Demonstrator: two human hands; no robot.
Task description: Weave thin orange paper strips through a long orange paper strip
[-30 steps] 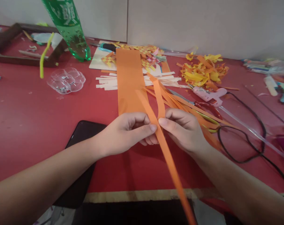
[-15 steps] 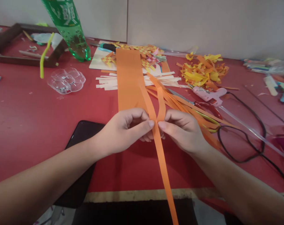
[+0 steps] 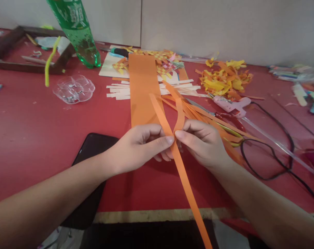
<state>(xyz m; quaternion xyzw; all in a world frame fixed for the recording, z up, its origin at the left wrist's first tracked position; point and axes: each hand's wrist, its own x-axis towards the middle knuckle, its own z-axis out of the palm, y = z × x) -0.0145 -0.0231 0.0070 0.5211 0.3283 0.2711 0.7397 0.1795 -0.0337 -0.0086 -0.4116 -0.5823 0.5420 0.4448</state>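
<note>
My left hand [image 3: 142, 145] is closed, its thumb and fingers pinching a long orange paper strip [image 3: 188, 185]. That strip slants from over the orange sheet down past the table's front edge. Close beside it, my right hand [image 3: 205, 143] pinches a second, curved length of orange paper strip [image 3: 180, 112], which bends upward from the fingertips. The two lengths meet or cross between my thumbs; whether they are joined there I cannot tell. Under and behind my left hand lies a wide orange paper sheet [image 3: 143, 76]. More loose orange strips [image 3: 206, 119] fan out behind my right hand.
A black phone [image 3: 88, 186] lies under my left forearm. At the back stand a green bottle [image 3: 80, 38] and a clear petal-shaped tray [image 3: 75, 90]. To the right are yellow and orange scraps [image 3: 226, 77], a pink glue gun [image 3: 231, 105] and its black cord [image 3: 265, 178].
The long strip has tilted more, its lower end swinging right and its upper end shifting left. Both hands have moved slightly right, still pinching the paper.
</note>
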